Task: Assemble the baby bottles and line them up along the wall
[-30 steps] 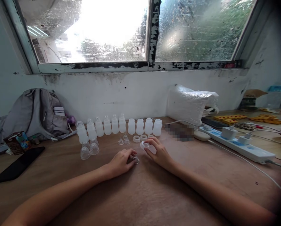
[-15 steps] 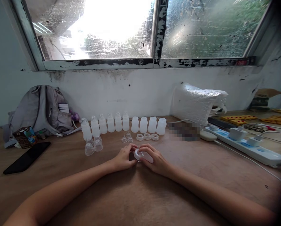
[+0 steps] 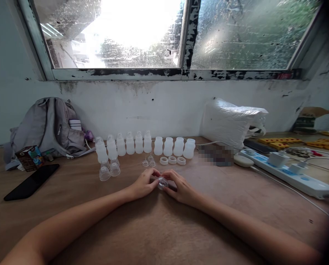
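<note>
Between the fingertips of both hands, low over the table, is a small round baby bottle collar (image 3: 162, 183) that looks clear, with what seems to be a nipple in it. My left hand (image 3: 145, 183) pinches it from the left, and my right hand (image 3: 178, 185) from the right. Beyond the hands lie a few clear silicone nipples (image 3: 151, 162) and three white collar rings (image 3: 172, 160). Behind these stand open milky bottles (image 3: 168, 147) on the right and several capped bottles (image 3: 130, 144) on the left. Clear domed caps (image 3: 105, 173) rest in front of the leftmost ones.
On the left are a grey backpack (image 3: 50, 129), a small carton (image 3: 29, 159) and a black phone (image 3: 32, 182). A white plastic-wrapped package (image 3: 222, 121) leans on the wall. On the right lie a power strip (image 3: 291, 173) with cables, a round white puck (image 3: 243, 161) and yellow pieces (image 3: 280, 141).
The collar has been tilted between my fingers, so it now shows a clearer, rounder face. Both hands stay in nearly the same place. The bottles have not moved.
</note>
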The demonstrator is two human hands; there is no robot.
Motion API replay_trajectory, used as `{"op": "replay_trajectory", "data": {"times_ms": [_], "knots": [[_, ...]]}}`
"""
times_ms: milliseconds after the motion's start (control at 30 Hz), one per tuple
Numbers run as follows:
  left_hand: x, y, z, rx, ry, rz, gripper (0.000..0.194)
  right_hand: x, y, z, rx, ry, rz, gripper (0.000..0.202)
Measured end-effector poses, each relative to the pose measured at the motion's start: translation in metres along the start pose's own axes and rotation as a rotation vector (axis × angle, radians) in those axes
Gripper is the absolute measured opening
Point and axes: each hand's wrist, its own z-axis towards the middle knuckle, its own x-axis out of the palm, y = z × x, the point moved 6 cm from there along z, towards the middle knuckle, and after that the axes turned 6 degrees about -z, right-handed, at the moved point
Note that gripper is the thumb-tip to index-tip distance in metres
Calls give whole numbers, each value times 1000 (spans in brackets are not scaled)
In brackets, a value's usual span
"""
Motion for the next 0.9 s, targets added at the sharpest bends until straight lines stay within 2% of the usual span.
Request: {"op": "replay_trajectory", "data": {"times_ms": [367,633,767,900], "knots": [[-3,-19,-5,157,-19,90,12,0,-2,-1,20,-7,3,37],[11,-19,-8,276,99,244,27,3,-3,-1,0,50,19,48],[12,-20,-10,290,109,289,29,4,-3,-1,15,68,25,45],[8,-22,-9,281,61,224,30,2,-1,1,35,51,33,39]]}}
